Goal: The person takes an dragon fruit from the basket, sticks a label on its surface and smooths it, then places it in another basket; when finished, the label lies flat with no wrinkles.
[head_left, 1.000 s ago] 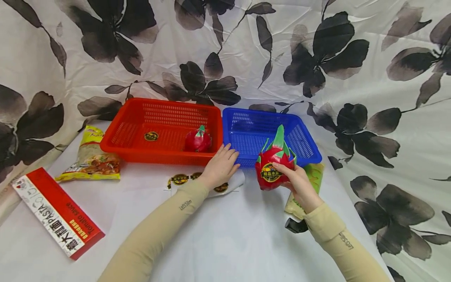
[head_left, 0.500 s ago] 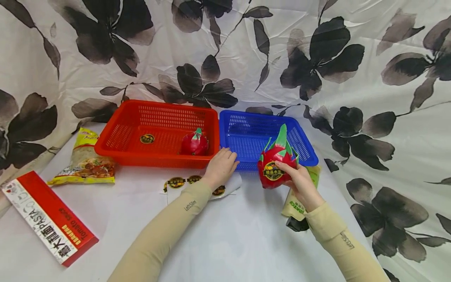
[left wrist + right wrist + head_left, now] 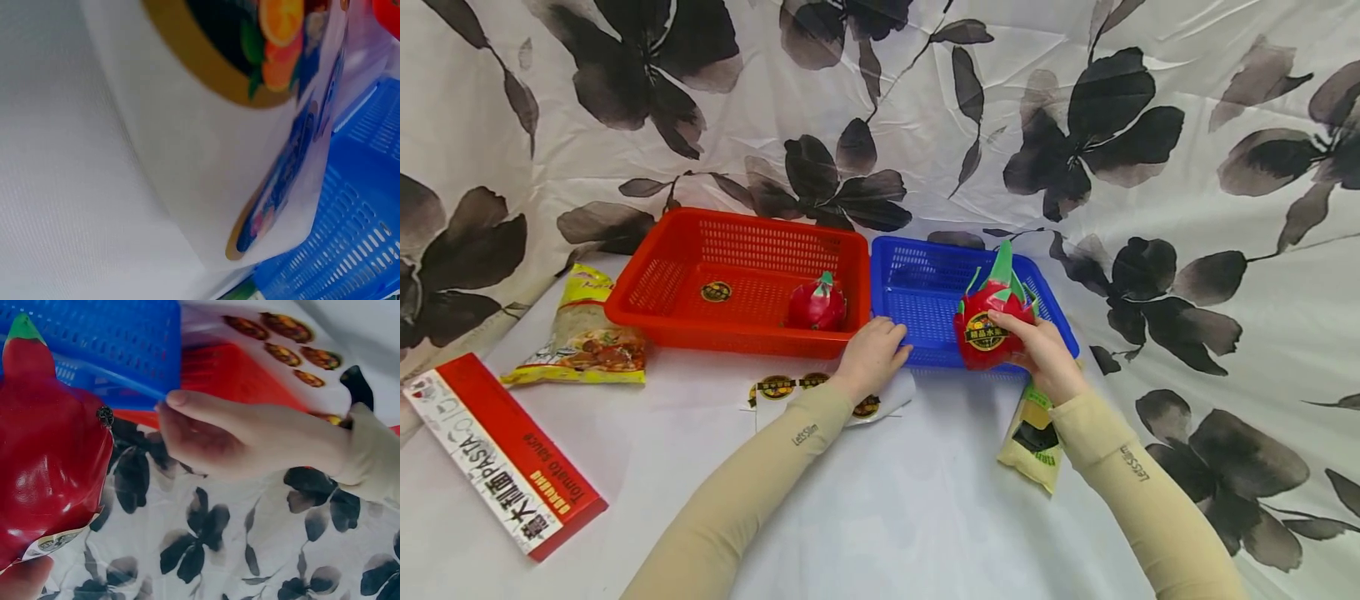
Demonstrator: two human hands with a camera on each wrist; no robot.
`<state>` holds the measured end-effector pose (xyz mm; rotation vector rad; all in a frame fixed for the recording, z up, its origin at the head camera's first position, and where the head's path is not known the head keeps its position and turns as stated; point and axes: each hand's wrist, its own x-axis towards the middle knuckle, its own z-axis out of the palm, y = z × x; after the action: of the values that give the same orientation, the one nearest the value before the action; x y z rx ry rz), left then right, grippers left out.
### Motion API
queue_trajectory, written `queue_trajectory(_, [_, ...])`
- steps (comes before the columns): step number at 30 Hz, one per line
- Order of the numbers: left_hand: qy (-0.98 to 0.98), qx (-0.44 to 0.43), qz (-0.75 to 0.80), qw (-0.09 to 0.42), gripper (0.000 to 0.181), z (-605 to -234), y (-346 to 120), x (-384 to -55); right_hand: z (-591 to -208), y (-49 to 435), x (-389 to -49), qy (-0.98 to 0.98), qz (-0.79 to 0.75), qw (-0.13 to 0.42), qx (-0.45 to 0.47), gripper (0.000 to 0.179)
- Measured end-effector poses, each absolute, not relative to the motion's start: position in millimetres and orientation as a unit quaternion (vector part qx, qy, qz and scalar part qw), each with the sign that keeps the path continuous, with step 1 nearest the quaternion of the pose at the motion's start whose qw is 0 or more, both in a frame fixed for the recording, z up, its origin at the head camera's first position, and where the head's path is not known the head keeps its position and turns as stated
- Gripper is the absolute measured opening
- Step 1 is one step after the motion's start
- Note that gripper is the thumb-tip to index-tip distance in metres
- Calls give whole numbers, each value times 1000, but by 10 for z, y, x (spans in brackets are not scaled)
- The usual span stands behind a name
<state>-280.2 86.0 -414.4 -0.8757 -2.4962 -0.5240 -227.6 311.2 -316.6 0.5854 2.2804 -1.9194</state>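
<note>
A red dragon fruit (image 3: 972, 357) with green leaf tips and a round black-and-gold sticker is gripped by my right hand (image 3: 1051, 354), thumb at the sticker's edge. In the head view it overlaps the near right part of the blue basket (image 3: 910, 312). My left hand (image 3: 868, 354) holds that basket's near left corner; the right wrist view shows its thumb (image 3: 200, 407) at the rim and the fingers curled. A white sheet of round stickers (image 3: 786, 408) lies partly hidden beneath the left forearm and fills much of the left wrist view.
Left of the blue basket stands a red basket (image 3: 737, 335) with another dragon fruit (image 3: 814, 308) and a round sticker (image 3: 716, 292) inside. A yellow-edged food bag (image 3: 597, 333) and a red-and-white pasta box (image 3: 505, 458) lie at left. A pale green packet (image 3: 1037, 467) lies below my right hand.
My right hand has moved slightly forward with the dragon fruit, now overlapping more of the blue basket, and more of the green packet shows. The left hand stays at the basket corner.
</note>
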Motion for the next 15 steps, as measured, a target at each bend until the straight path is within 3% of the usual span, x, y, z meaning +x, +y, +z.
queue_trajectory(15, [-914,-296,-200,192,17,-4092,854,-2770,-3056,3033,-2585,786,-590,93,157,85])
